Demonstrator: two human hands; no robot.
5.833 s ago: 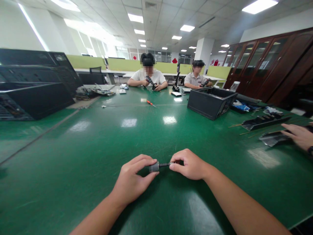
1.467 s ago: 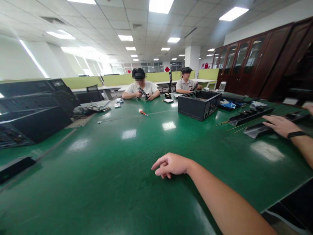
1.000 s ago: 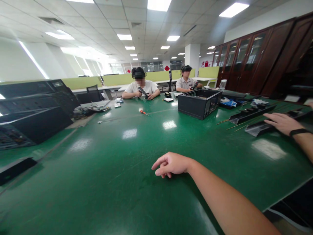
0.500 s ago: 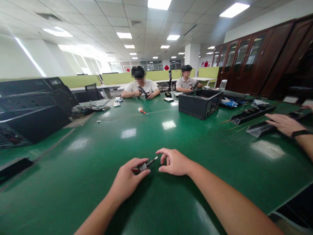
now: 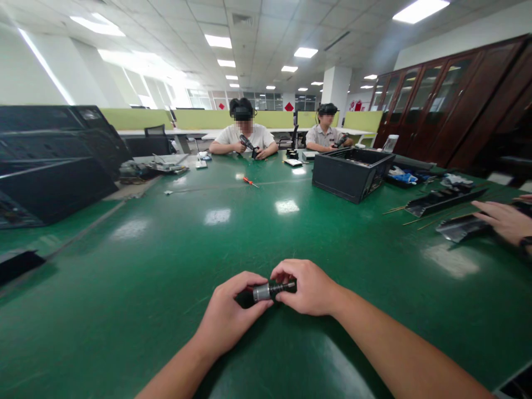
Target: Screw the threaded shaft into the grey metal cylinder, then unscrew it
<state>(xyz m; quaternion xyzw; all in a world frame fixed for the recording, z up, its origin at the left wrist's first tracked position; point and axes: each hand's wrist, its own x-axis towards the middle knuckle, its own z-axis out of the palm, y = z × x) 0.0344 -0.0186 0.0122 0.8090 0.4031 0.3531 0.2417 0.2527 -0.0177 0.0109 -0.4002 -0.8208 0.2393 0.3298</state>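
My left hand (image 5: 235,307) pinches a small silver metal cylinder with a black ridged shaft (image 5: 261,292) between thumb and fingers, just above the green table. The shaft points to the right, its thin tip inside the curl of my right hand (image 5: 305,285). The thumb and forefinger of that hand close around the black ridged part from both sides. What kind of part it is, I cannot make out. Some of its left end is hidden by my left palm.
Ahead on the green table (image 5: 187,244) lie an orange-handled screwdriver (image 5: 250,182) and an open black computer case (image 5: 338,180). Dark case panels (image 5: 50,183) stand at the left. On the right, a co-worker's hand (image 5: 505,219) rests by metal channels (image 5: 461,227). Two people sit across.
My right hand has closed in from beside the tip onto the black ridged part. The cylinder has shifted slightly right and turned more level. The view has moved a little.
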